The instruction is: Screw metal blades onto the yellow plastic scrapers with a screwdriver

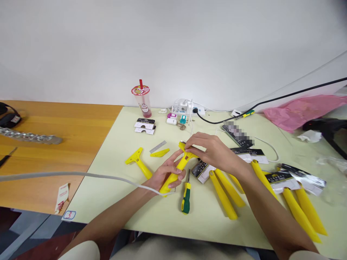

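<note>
My left hand (163, 172) is wrapped round the handle of a yellow scraper (182, 163), which slants up and away over the table. My right hand (207, 145) has its fingertips closed on the scraper's wide head; what lies under them is partly hidden. Left of the hands a second yellow scraper handle (139, 162) lies with its head pointing away. Between the two, a flat metal blade (158, 146) rests beside a yellow cover plate (160, 153). Just right of my left hand lies a screwdriver (186, 198) with a green and yellow grip, its shaft pointing away.
Several yellow handles (223, 196) and black-and-white packaging cards (202, 171) spread out on the right. A phone (237, 135), a power strip (187, 107) and a cup with a straw (143, 103) stand toward the wall. A grey cable (108, 176) crosses in front of my left wrist.
</note>
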The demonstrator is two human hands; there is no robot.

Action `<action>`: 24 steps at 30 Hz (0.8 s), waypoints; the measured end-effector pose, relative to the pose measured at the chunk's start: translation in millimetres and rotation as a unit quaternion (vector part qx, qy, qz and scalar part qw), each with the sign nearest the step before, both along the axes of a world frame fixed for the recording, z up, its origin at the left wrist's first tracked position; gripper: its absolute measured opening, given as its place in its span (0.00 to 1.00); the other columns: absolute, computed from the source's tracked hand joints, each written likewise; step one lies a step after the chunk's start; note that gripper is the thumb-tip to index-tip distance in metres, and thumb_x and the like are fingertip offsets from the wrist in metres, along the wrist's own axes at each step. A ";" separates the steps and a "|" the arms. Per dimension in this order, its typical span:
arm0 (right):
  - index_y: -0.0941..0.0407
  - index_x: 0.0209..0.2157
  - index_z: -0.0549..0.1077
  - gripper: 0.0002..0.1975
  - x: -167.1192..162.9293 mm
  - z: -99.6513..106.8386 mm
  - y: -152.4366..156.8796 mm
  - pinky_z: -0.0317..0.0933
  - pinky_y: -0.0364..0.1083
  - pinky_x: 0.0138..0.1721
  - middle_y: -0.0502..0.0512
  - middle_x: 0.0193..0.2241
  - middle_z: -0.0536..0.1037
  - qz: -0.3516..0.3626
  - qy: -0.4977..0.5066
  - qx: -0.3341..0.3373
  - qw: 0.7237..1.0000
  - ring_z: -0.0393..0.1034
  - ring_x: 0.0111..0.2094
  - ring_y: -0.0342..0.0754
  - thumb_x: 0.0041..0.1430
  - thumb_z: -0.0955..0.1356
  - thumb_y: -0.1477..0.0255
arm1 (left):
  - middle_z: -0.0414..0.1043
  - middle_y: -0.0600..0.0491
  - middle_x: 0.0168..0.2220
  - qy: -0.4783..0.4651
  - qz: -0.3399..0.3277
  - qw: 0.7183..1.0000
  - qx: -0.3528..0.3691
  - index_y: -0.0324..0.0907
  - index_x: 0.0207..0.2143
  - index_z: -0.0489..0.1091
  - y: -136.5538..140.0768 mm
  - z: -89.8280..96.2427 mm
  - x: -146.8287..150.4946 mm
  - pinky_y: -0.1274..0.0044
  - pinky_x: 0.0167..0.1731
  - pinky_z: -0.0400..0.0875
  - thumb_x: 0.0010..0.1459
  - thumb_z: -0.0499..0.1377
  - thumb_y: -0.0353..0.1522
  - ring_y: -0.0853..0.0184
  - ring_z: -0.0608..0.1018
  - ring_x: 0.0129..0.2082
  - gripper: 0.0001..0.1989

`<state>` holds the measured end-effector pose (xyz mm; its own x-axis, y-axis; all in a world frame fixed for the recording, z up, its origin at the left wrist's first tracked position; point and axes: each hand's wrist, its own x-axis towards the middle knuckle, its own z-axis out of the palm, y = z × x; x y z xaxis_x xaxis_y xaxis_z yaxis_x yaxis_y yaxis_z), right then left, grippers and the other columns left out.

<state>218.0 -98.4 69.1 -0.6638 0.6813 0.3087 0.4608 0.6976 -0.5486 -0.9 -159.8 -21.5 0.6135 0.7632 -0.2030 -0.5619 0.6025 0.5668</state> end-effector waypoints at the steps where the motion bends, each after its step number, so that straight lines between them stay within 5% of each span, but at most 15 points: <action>1: 0.51 0.42 0.79 0.08 0.0 -0.8 0.3 0.71 0.52 0.47 0.56 0.42 0.85 0.001 -0.005 0.004 1.000 0.79 0.44 0.54 0.75 0.67 0.74 | 0.76 0.49 0.50 0.001 0.000 1.000 0.003 0.52 0.71 0.65 -0.1 -0.5 0.1 0.85 0.08 0.52 0.50 0.68 0.23 0.76 0.72 0.22 0.46; 8: 0.52 0.42 0.80 0.09 -1.0 -7.1 0.3 0.69 0.51 0.46 0.58 0.41 0.84 -0.003 -0.082 0.058 0.995 0.78 0.44 0.54 0.76 0.66 0.75 | 0.76 0.51 0.46 -0.002 0.009 1.000 0.009 0.50 0.66 0.69 -1.8 -0.1 1.1 0.85 0.09 0.53 0.51 0.66 0.22 0.74 0.73 0.23 0.39; 18: 0.53 0.43 0.82 0.10 -2.7 -9.5 0.0 0.70 0.52 0.45 0.59 0.44 0.82 -0.028 -0.114 0.083 0.990 0.78 0.45 0.55 0.75 0.67 0.76 | 0.75 0.48 0.56 0.002 0.019 1.000 0.010 0.51 0.66 0.68 -1.0 1.3 0.0 0.86 0.09 0.55 0.51 0.66 0.22 0.75 0.75 0.25 0.40; 24: 0.53 0.46 0.80 0.12 -4.1 -0.6 -3.2 0.73 0.53 0.50 0.61 0.50 0.79 -0.016 -0.084 0.050 0.995 0.77 0.49 0.55 0.77 0.64 0.76 | 0.77 0.52 0.43 -0.009 -0.003 0.999 0.040 0.51 0.67 0.65 0.5 -1.3 -2.3 0.86 0.09 0.55 0.56 0.66 0.23 0.74 0.72 0.20 0.38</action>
<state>213.9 -101.5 68.5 -0.6906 0.6742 0.2617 0.5630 0.7283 -0.3907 -3.2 -159.3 -22.8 0.6211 0.7728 -0.1308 -0.5688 0.5592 0.6031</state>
